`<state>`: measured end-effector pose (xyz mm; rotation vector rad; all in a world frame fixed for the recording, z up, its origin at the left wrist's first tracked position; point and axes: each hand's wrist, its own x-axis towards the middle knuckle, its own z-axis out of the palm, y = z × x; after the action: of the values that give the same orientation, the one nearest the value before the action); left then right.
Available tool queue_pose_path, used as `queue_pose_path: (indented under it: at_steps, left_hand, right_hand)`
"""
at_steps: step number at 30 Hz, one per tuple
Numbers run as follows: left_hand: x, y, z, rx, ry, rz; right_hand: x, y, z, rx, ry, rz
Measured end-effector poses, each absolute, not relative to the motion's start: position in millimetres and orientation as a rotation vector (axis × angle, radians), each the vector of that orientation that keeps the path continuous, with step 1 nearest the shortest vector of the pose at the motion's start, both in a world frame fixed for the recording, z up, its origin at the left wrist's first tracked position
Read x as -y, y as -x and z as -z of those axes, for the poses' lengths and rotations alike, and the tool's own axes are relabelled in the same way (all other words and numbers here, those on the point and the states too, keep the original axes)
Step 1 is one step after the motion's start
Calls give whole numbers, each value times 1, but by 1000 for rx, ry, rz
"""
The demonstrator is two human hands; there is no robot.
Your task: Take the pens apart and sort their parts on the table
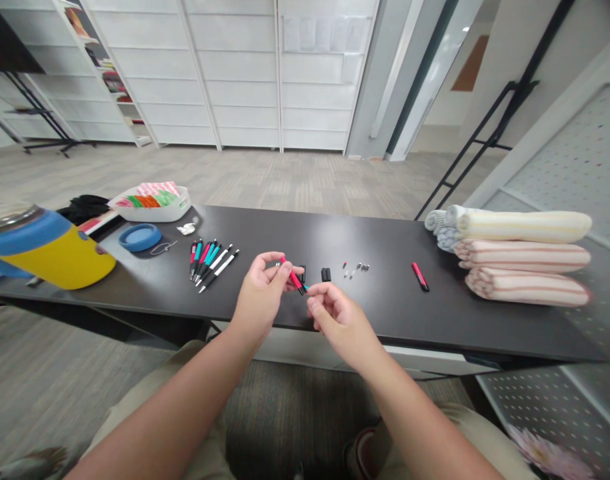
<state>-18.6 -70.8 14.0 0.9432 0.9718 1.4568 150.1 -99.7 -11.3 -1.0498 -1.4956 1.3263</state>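
Note:
My left hand grips a red pen barrel with a black lower end, tilted down to the right. Close to that lower end, the thumb and fingers of my right hand are pinched together. A small teal bit shows at these fingertips, but what they hold is mostly hidden. Just beyond my hands lie short black pen parts and several tiny metal pieces. A separate red barrel with a black end rests farther right. Several click pens in red, teal, white and black lie grouped at the left.
Rolled towels are stacked at the dark table's right end. Leftward are a yellow and blue jug, a blue lid, a white basket with colourful packets, and a crumpled white scrap.

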Motion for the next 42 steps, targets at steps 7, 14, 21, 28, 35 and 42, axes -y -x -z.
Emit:
queue_pose_path:
  at_steps: [7, 14, 21, 28, 35, 42]
  left_hand:
    - [87, 17, -23, -1058, -1300, -1439]
    - [90, 17, -20, -1080, -1387, -1434]
    - [90, 17, -23, -1089, -1301, -1503]
    - [90, 15, -25, -1082, -1170, -1528]
    - [90, 19, -33, -1118, -1242, -1567]
    - [57, 74, -32, -1396, -1565, -1688]
  right_hand:
    - [99, -151, 14, 1608, 1108, -1298]
    - [96, -150, 14, 1477, 1095, -1385]
    - [98, -155, 1, 902, 876, -1873]
    - [100, -156, -2, 703, 846, -1926]
    - [100, -157, -4, 709, 832, -1931]
    - [98, -155, 2, 1075, 1024, -1654]
